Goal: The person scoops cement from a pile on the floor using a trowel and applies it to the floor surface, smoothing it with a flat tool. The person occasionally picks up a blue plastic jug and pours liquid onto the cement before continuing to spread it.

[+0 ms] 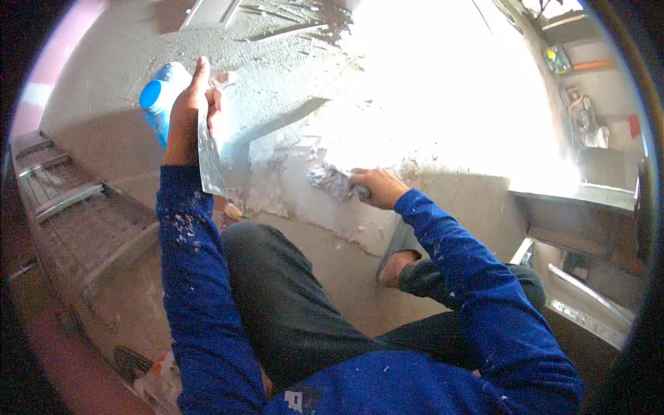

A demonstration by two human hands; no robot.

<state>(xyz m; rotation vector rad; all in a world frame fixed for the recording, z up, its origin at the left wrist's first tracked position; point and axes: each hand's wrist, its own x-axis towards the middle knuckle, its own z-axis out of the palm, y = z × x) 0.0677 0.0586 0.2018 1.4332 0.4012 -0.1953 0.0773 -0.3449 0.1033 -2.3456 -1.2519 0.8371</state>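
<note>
Both hands grip: the left hand (196,104) a flat grey metal blade (210,164), the right hand (380,187) seemingly a short grey handle (362,192); careless tilting could shed the lumpy grey-white mass (328,180).

Lateral passage exists between the metal blade (211,164) in the left hand (197,104) and the whitish clump (328,180) at the right hand (379,187), above the pale patch (277,183). On the left, the blue container (156,117) obstructs, just beside the left hand. Near side: the raised knee (259,242) and, farther right, the foot (398,268) bound a floor gap. Far left of centre, thin strips (294,31) obstruct; far right, glare prevents assessment.
</note>
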